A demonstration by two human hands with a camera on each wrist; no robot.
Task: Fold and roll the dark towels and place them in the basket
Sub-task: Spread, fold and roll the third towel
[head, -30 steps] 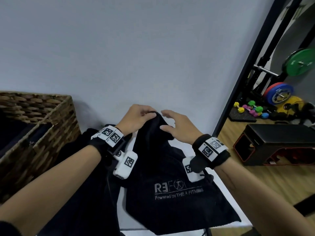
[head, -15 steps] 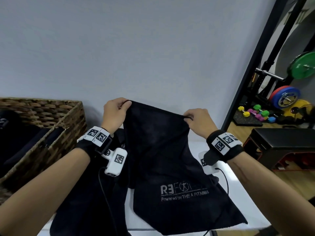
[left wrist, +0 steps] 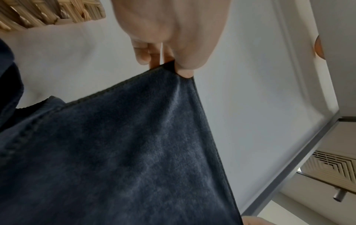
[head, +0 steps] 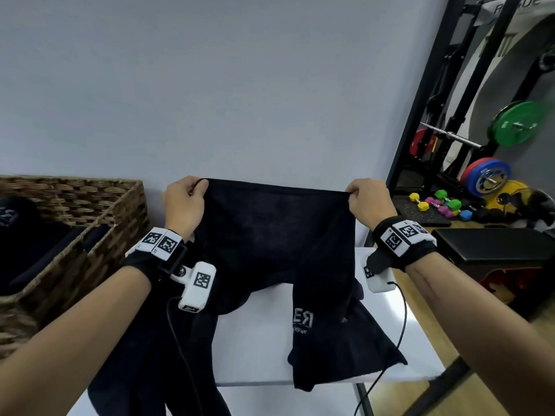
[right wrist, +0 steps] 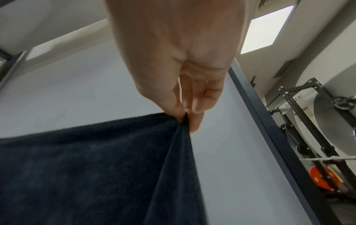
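Observation:
A dark towel (head: 270, 235) with a pale logo hangs stretched between both hands above the white table (head: 255, 349). My left hand (head: 184, 202) pinches its top left corner; the left wrist view shows thumb and fingers (left wrist: 181, 64) closed on the hem of the towel (left wrist: 125, 152). My right hand (head: 365, 201) pinches the top right corner, seen as a tight pinch (right wrist: 185, 118) on the towel (right wrist: 86, 167) in the right wrist view. The lower end trails twisted on the table. A woven basket (head: 99, 211) stands at the left with dark cloth inside.
More dark towel cloth (head: 135, 370) lies on the table's left part under my left arm. A grey wall stands close behind. To the right are a black bench (head: 495, 253), small coloured dumbbells (head: 441, 204) and weight plates (head: 516, 123) on a rack.
My hands have moved apart and up, drawing the towel's top edge taut between them. The towel's lower part has lifted and twisted, so the logo now shows folded over.

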